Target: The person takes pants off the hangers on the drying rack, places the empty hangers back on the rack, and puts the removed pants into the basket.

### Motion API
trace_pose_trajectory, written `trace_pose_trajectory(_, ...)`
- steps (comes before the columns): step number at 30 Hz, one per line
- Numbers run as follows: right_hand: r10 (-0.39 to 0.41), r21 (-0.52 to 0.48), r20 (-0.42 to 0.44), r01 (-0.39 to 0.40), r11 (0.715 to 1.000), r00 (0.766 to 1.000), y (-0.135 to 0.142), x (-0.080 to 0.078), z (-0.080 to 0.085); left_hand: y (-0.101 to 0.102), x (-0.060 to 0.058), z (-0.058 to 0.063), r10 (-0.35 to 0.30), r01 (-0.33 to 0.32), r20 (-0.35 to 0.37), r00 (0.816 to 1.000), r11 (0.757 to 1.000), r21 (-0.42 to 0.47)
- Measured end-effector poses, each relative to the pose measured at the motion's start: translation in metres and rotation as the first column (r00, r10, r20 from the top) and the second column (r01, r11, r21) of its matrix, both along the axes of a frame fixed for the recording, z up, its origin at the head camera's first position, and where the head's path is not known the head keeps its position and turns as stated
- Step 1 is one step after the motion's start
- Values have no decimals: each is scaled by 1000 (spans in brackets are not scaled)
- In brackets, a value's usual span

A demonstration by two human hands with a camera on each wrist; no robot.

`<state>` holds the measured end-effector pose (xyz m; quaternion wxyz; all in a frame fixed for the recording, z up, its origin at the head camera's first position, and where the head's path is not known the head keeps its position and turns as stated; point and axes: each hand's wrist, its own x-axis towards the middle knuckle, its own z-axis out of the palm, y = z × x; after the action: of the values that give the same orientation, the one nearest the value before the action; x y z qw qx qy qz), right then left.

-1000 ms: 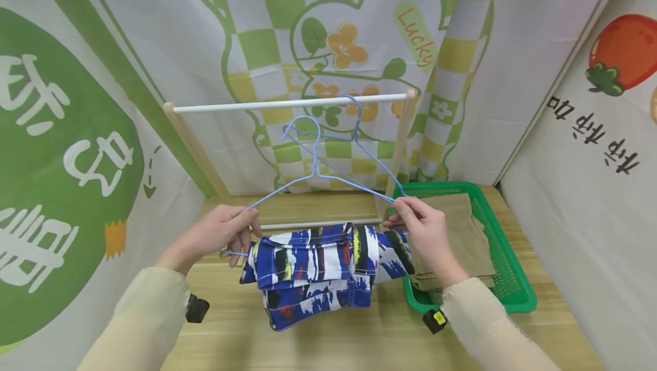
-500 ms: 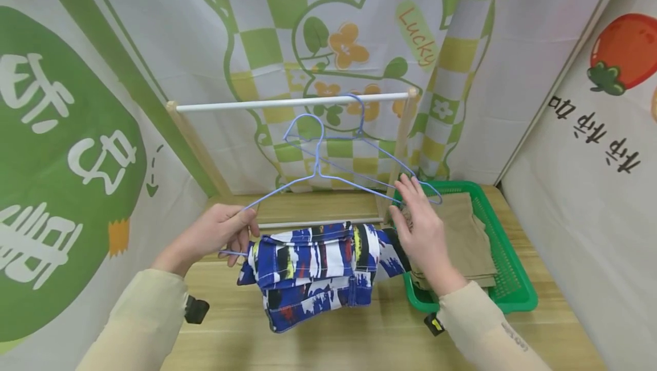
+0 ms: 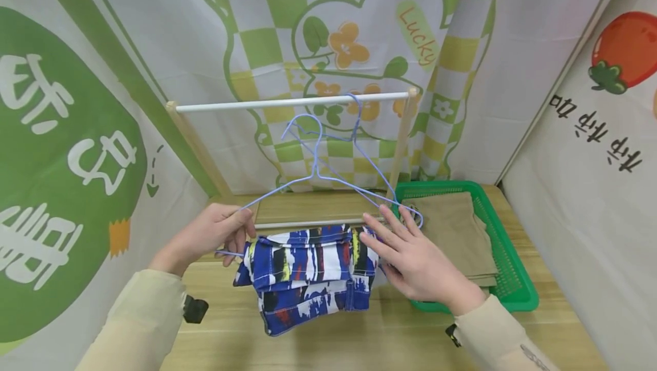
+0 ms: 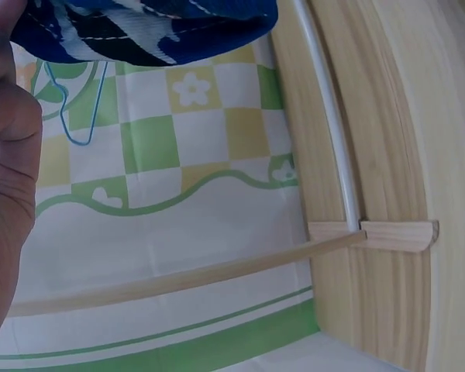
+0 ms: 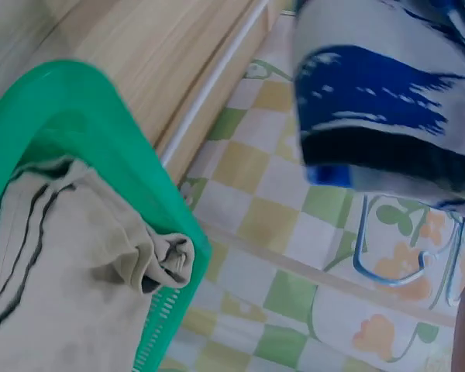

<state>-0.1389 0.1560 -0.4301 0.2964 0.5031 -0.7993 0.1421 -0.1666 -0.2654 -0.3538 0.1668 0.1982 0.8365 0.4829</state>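
Blue, white and black patterned pants [image 3: 313, 268] with yellow and red streaks lie folded over the lower bar of a blue wire hanger [image 3: 315, 172]. My left hand [image 3: 226, 231] pinches the hanger's left end, beside the cloth. Fingers spread and mostly straight, my right hand [image 3: 418, 263] lies over the right end of the pants and hanger, hiding part of both. In the right wrist view, one end of the pants [image 5: 372, 93] hangs at upper right. A second blue hanger [image 3: 355, 131] hangs behind from the rack's top rail [image 3: 287, 103].
At right, a green basket [image 3: 520, 268] holds folded khaki cloth [image 3: 451, 234]. The small rack's wooden post [image 3: 197, 149] stands at left on the wooden table [image 3: 349, 348]. A patterned curtain [image 3: 256, 46] closes off the back.
My right hand has let go of the hanger's right side, spread its fingers and moved down and left onto the end of the pants. The second hanger has swung. My left hand keeps its grip.
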Motion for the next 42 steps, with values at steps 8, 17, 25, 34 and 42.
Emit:
trace_pose_trajectory(8, -94, 154, -93, 108, 982, 991, -6, 0, 1, 4, -1, 2, -7, 7, 11, 1000, 1000, -2)
trace_pose_trajectory(17, -15, 254, -74, 34, 967, 997, -23, -3, 15, 11, -6, -1, 4, -3, 48, 999, 1000, -3)
trace_pose_trajectory(25, 149, 180, -7, -145, 973, 989, -36, -2, 20, 16, -12, -7, 46, -46, 86, 995, 999, -5)
trace_pose_trajectory(34, 95, 9, -93, -94, 996, 991, -52, 2, 16, 20, -15, -10, 86, -86, 93, 992, 996, -5)
trace_pose_trajectory(42, 101, -120, -125, -116, 986, 987, -59, 6, 19, 23, -16, -13, 73, -72, 103, 992, 997, -12)
